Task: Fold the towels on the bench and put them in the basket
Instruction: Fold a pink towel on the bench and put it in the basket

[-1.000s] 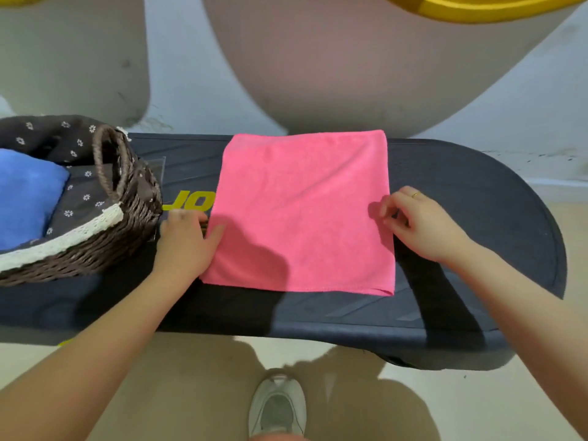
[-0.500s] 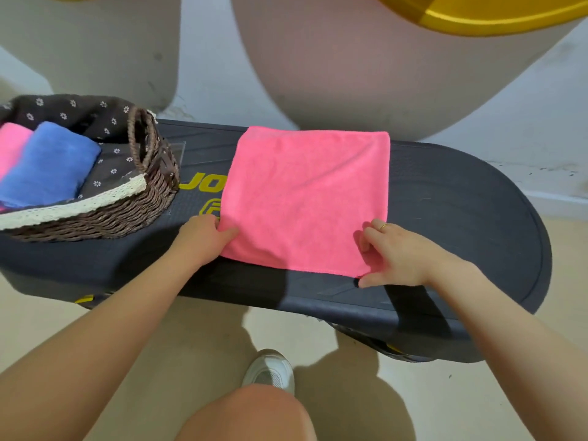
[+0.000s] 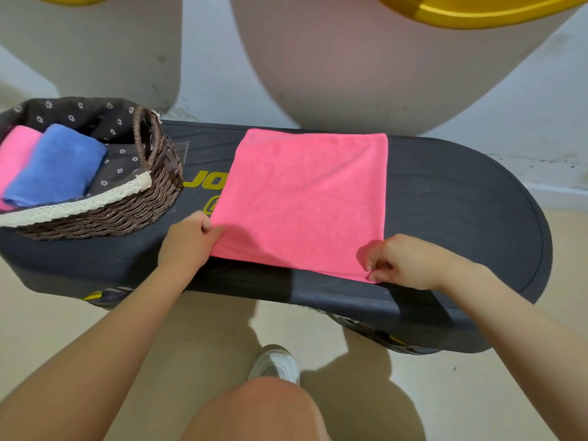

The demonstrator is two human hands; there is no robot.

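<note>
A pink towel [image 3: 305, 198] lies flat on the dark bench [image 3: 461, 224], folded into a rectangle. My left hand [image 3: 187, 243] pinches its near left corner. My right hand [image 3: 404, 262] pinches its near right corner at the bench's front edge. At the left end of the bench stands a brown wicker basket [image 3: 127, 214] with a dark flowered lining. Inside it lie a rolled blue towel [image 3: 57, 163] and a rolled pink towel [image 3: 16, 154] side by side.
Two large pale rounded objects [image 3: 381, 65] with yellow rims stand behind the bench against the wall. My knee [image 3: 254, 409] and a white shoe [image 3: 275, 364] are below the bench's front edge on a beige floor.
Both hands slid from the towel's side edges down to its near corners and gripped them. The view shifted, bringing more of the basket and its towels into sight.
</note>
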